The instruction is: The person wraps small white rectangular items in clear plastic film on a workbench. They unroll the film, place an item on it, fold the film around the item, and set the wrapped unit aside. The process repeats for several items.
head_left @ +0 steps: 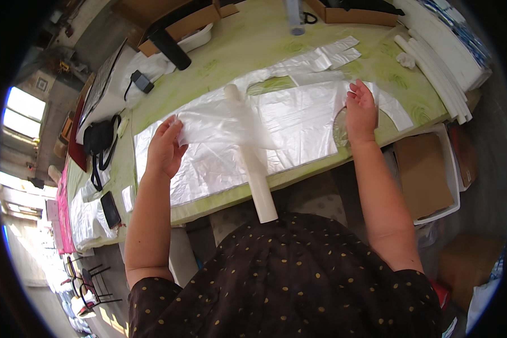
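My left hand [166,147] is closed, pinching the edge of a thin, translucent plastic sheet [214,125] between thumb and fingers. This sheet drapes over a long white tube [257,188], whose near end sticks out past the table's front edge. Under both lie flat white plastic bags [304,118] with cut-out handles, spread along the tabletop. My right hand [360,111] hovers over the bags' right end, beside a curved handle cut-out. Its fingers are loosely bent and apart, with nothing visible in them.
A green patterned cloth covers the table [231,59]. At the left are a black pouch [99,138], a phone [110,209] and a small grey device [142,82]. A black cylinder [170,49] and cardboard boxes [194,19] stand behind; white rolls [434,76] lie far right.
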A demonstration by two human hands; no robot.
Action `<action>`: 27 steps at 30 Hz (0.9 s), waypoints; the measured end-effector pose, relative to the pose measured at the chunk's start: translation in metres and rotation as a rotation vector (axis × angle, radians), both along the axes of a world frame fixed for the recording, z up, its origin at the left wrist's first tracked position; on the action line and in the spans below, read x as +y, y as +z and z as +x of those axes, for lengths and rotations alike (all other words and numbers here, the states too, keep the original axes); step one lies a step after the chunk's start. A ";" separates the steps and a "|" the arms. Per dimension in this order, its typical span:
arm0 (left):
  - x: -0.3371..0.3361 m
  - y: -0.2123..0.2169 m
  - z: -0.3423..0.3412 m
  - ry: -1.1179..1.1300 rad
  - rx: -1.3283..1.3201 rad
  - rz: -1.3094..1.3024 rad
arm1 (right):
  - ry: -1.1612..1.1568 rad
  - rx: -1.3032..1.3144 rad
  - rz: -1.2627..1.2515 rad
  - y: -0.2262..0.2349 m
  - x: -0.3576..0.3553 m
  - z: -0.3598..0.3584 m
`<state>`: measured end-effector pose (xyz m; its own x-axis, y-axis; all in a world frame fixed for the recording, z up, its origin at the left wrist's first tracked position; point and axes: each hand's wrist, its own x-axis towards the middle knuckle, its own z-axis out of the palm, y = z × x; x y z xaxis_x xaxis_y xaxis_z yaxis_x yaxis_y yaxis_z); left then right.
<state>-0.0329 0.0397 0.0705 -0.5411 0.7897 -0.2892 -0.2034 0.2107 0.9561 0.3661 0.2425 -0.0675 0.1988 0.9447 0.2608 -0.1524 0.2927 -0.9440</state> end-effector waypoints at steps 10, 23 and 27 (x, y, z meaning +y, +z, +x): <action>-0.030 -0.081 -0.033 0.199 0.991 0.130 | 0.078 -0.231 -0.046 0.005 -0.008 0.000; -0.078 -0.013 -0.004 -1.007 1.167 0.033 | 0.107 -0.421 0.016 0.003 -0.006 -0.001; -0.097 -0.011 -0.030 -0.898 1.103 0.185 | 0.136 -0.445 -0.019 0.012 -0.013 -0.003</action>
